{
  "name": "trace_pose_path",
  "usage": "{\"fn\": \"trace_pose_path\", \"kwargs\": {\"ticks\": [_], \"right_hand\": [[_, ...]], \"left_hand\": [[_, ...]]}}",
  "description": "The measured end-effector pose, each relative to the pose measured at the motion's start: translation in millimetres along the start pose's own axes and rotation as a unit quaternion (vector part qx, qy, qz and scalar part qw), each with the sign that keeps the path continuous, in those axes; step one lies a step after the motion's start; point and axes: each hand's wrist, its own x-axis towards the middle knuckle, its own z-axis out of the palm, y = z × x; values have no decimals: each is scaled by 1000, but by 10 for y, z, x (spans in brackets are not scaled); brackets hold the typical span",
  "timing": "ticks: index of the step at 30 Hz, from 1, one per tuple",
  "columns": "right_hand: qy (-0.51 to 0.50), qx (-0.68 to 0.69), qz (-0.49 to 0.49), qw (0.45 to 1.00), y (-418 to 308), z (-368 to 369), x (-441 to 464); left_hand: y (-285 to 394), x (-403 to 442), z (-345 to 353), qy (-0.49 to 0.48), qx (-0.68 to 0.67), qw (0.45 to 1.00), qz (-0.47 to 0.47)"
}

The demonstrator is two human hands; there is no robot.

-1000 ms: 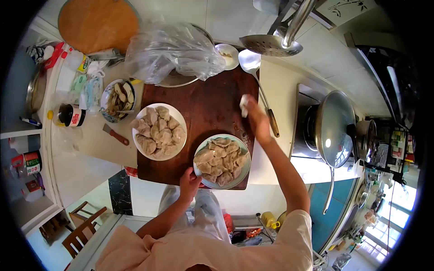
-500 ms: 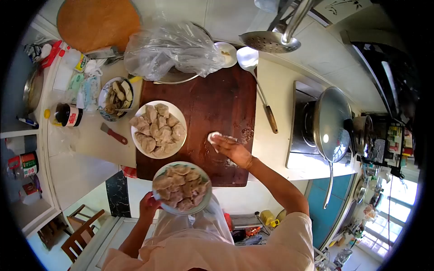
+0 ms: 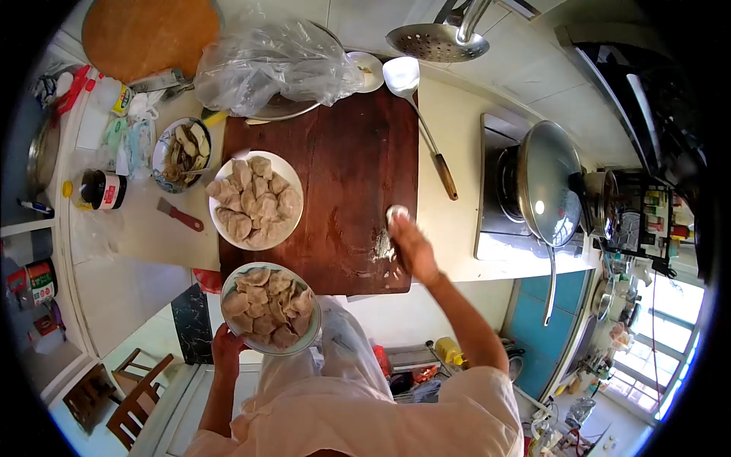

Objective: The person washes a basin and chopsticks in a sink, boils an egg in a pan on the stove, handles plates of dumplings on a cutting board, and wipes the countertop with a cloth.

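Note:
My left hand grips the rim of a plate that carries several raw dumplings, held out just off the front edge of a dark wooden board. My right hand lies on the board's right edge with its fingers stretched out. White shows on its fingertips, perhaps flour. Right beside it is a white floury smear. On the board's left side rests a second white plate, heaped with more dumplings.
A spatula lies along the board's right side. Further right, a lidded pan sits on the stove. A plastic bag covers a bowl behind the board. At left are a patterned bowl, a scraper and a jar.
My right hand has swept rightward across the board to its edge, where a floury smear now shows. The plate in my left hand has shifted left, and the view has moved slightly.

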Motion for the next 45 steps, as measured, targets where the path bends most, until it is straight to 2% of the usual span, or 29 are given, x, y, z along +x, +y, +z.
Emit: {"fn": "trace_pose_path", "kwargs": {"ticks": [2, 4, 5, 6, 7, 8, 9, 11, 12, 13, 14, 16, 17, 18, 20, 21, 24, 25, 26, 29, 34, 36, 37, 38, 39, 40, 42, 44, 45], "right_hand": [[-16, -225, -105, 968, -182, 106, -370], [-21, -137, -143, 980, -193, 157, -474], [-10, -10, -70, 997, 18, 216, -454], [6, 257, 76, 963, -313, 97, -266], [100, 509, 194, 832, -667, -28, -68], [191, 504, 168, 825, -654, -100, 112], [231, 297, 91, 922, -644, -160, 243], [207, 110, 53, 971, -433, -164, 314], [225, 162, 56, 959, -400, -61, 333], [234, 386, 96, 887, -307, 121, 255], [229, 587, 132, 765, -288, 320, 96], [231, 674, 169, 681, -567, 719, -281], [212, 303, 32, 929, -626, 826, -450], [147, -132, -115, 973, -641, 909, -551], [130, -18, 112, 985, -64, 1170, -677], [152, 56, 152, 975, -139, 981, -556], [255, 68, 77, 961, -676, 314, 34], [271, 229, 118, 927, -605, 240, 116], [278, -36, -8, 960, -390, 247, 146], [301, -74, 35, 950, -538, 264, 215], [208, -188, -8, 960, -738, 496, 106], [117, -60, 46, 990, -489, 906, -90], [106, -84, -28, 990, -711, 971, -42], [99, -132, -153, 974, -891, 939, 64], [40, -375, -115, 919, -767, 959, 141], [-18, -593, -69, 802, -674, 912, 267], [187, -252, 19, 949, -378, 440, 960], [284, -177, -42, 941, -400, -132, 1638], [320, -229, -97, 914, -299, -297, 1921]], "left_hand": [[12, 4, 34, -2, -12, 1000, 11], [-38, 47, -5, 7, -23, 999, 23], [-35, 68, -32, 6, -8, 1000, 19], [-32, 72, -30, 9, -10, 1000, 24], [-23, 72, -24, 12, -10, 1000, 27], [-20, 75, -26, 15, -10, 999, 30], [-33, 88, -41, 14, -5, 999, 31], [-58, 103, -90, 20, -2, 1000, 18], [-54, 117, -104, 22, -2, 1000, 13], [-46, 122, -98, 27, -3, 1000, 7], [-41, 111, -83, 27, -4, 1000, 8], [-14, 97, -70, 26, -4, 1000, 12], [-33, 107, -105, 23, -4, 1000, 8], [-67, 137, -154, 19, -4, 1000, 4], [-61, 167, -180, 14, 2, 1000, 4], [-35, 185, -150, 15, 5, 1000, 7], [-73, 230, -212, 15, 20, 1000, 9], [-82, 253, -249, 14, 26, 1000, 10], [-79, 262, -270, 14, 29, 999, 6], [-108, 282, -295, 15, 29, 999, -1], [-114, 341, -282, 13, 26, 1000, -4], [-169, 370, -339, 10, 37, 999, -5], [-185, 382, -372, 9, 42, 999, -4], [-177, 377, -405, 7, 45, 999, -9], [-173, 376, -430, 4, 47, 999, -13], [-170, 392, -433, 2, 48, 999, -15], [-110, 361, -412, 13, 33, 999, -16], [-60, 328, -418, 13, 26, 999, -16], [-46, 313, -435, 11, 24, 1000, -11]]}}
